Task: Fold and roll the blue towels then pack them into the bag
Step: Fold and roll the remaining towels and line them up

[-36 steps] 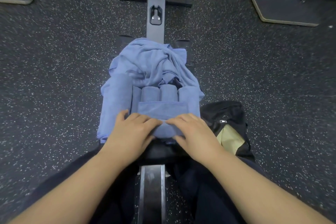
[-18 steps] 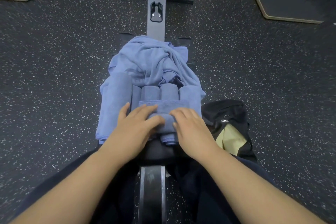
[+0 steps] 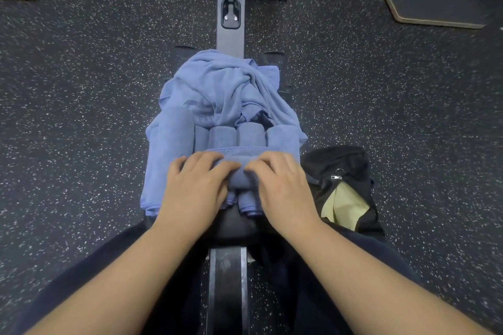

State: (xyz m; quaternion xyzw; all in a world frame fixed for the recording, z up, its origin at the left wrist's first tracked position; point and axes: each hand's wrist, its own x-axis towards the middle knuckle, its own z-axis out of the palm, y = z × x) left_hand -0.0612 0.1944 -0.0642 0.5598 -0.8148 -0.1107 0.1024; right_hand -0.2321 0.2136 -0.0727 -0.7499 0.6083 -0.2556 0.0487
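Both our hands curl over one towel [image 3: 239,175], left hand [image 3: 194,187] and right hand [image 3: 283,187] side by side, fingers bent onto its partly rolled bulk at the near end of the bench [image 3: 231,35]. Just beyond it a row of rolls [image 3: 236,134] blocks the far side, with a loose pile [image 3: 220,84] heaped behind and a flat towel [image 3: 166,149] at left. Our bag [image 3: 340,171] sits open on the floor [image 3: 81,90], near right.

dark print on the crumpled towel [image 3: 217,95] (too blurred) cannot be read.
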